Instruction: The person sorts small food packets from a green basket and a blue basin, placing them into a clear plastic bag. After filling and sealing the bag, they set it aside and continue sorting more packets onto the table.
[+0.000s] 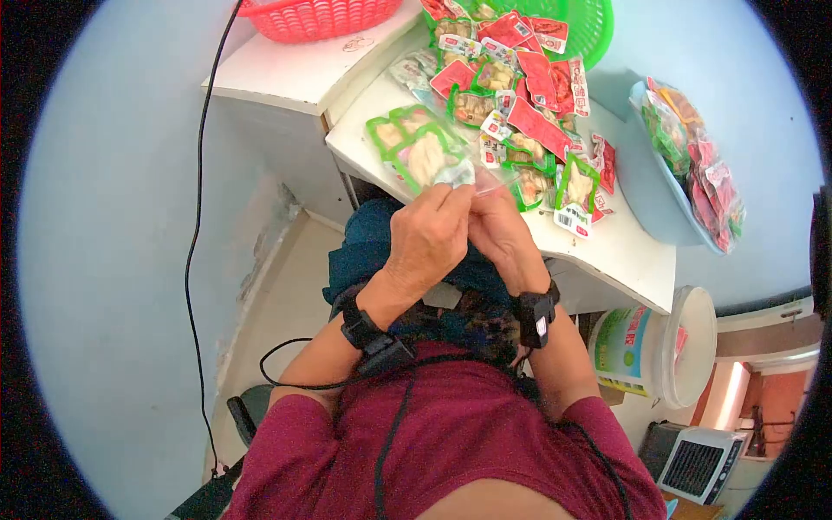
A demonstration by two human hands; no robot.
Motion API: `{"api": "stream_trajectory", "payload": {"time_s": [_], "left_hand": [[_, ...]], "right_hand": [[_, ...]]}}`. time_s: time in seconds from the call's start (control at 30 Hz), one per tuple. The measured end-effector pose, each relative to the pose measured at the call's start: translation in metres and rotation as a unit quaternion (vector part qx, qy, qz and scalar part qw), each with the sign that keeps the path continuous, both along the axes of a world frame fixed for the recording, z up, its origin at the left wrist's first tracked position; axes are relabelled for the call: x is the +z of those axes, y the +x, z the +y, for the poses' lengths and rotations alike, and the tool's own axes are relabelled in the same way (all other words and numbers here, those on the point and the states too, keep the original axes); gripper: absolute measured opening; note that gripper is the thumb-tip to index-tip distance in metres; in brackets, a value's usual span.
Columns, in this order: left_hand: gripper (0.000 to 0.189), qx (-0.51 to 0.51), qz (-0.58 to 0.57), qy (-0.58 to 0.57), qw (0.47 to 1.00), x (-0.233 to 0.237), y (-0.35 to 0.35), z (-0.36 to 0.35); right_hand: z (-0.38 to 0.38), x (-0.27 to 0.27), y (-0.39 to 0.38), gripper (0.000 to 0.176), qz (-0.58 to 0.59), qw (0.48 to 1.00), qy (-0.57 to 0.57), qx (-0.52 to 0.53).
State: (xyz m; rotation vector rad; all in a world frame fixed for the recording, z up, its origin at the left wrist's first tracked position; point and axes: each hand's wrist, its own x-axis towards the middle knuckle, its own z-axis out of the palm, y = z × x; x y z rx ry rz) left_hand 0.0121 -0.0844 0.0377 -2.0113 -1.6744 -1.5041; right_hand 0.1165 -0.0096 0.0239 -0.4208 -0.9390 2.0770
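Note:
Both hands are at the front edge of the white table, on a clear plastic bag (401, 143) that holds several green-edged snack packets. My left hand (431, 232) has its thumb and fingers pinched on the bag's near end. Right beside it, my right hand (501, 227) is closed on the same end, its fingertips partly hidden behind the left hand. Just beyond the hands lies a pile of small snack packets (539, 130), some red and some green-edged with pale food showing. One green-edged packet (575, 186) lies near the table edge, right of my right hand.
A green basket (598, 33) stands behind the pile. At right, a light blue tub (646, 186) holds filled clear bags (706, 186). A red basket (325, 19) sits on the white cabinet (269, 74) at left. Below right is a white bucket (628, 351). A black cable (192, 251) hangs at left.

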Motion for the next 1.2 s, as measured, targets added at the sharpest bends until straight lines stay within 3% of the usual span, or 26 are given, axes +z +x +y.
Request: {"api": "stream_trajectory", "payload": {"time_s": [0.1, 0.2, 0.3, 0.4, 0.6, 0.7, 0.77, 0.87, 0.93, 0.97, 1.03, 1.13, 1.2], "left_hand": [[0.019, 0.008, -0.016, 0.014, 1.0, 0.002, -0.001, -0.001], [0.019, 0.018, -0.035, 0.017, 0.999, 0.002, -0.006, 0.0], [0.019, 0.016, -0.053, 0.001, 0.998, -0.003, -0.012, 0.0], [0.019, 0.003, -0.075, 0.013, 0.997, -0.002, -0.012, -0.001], [0.019, -0.004, -0.091, 0.02, 0.996, -0.001, -0.007, -0.002], [0.019, 0.005, -0.083, 0.01, 0.996, -0.004, -0.009, -0.004], [0.019, 0.01, -0.067, 0.004, 0.998, -0.005, -0.009, -0.005], [0.02, 0.0, -0.081, 0.024, 0.996, -0.005, -0.01, -0.003], [0.021, -0.003, -0.08, -0.002, 0.997, -0.003, -0.009, -0.007], [0.022, -0.004, -0.082, -0.011, 0.997, -0.003, -0.008, -0.007], [0.023, -0.005, -0.078, -0.021, 0.997, -0.004, -0.008, -0.006], [0.023, -0.013, -0.051, 0.041, 0.998, -0.006, -0.009, 0.0], [0.022, -0.016, -0.069, 0.002, 0.997, -0.007, -0.01, -0.001]], "right_hand": [[0.017, -0.001, -0.024, 0.033, 0.053, 0.996, -0.058, 0.03], [0.024, -0.007, -0.042, 0.031, 0.001, 0.999, 0.035, 0.003], [0.025, -0.027, -0.052, 0.032, -0.204, 0.956, 0.165, -0.134], [0.023, -0.039, -0.046, 0.031, -0.241, 0.927, 0.229, -0.173], [0.025, -0.053, -0.054, 0.043, -0.267, 0.911, 0.229, -0.216], [0.026, -0.046, -0.058, 0.05, -0.225, 0.934, 0.183, -0.208], [0.031, -0.058, -0.058, 0.038, -0.334, 0.822, 0.382, -0.258], [0.033, -0.067, -0.063, 0.026, -0.31, 0.79, 0.418, -0.323], [0.024, -0.051, -0.067, 0.028, -0.329, 0.846, 0.259, -0.33], [0.029, -0.058, -0.068, 0.028, -0.281, 0.886, 0.217, -0.297], [0.031, -0.053, -0.062, 0.025, -0.342, 0.873, 0.252, -0.239], [0.028, -0.051, -0.05, 0.017, -0.255, 0.93, 0.221, -0.148], [0.005, -0.03, -0.026, 0.015, -0.165, 0.959, 0.202, -0.107]]}}
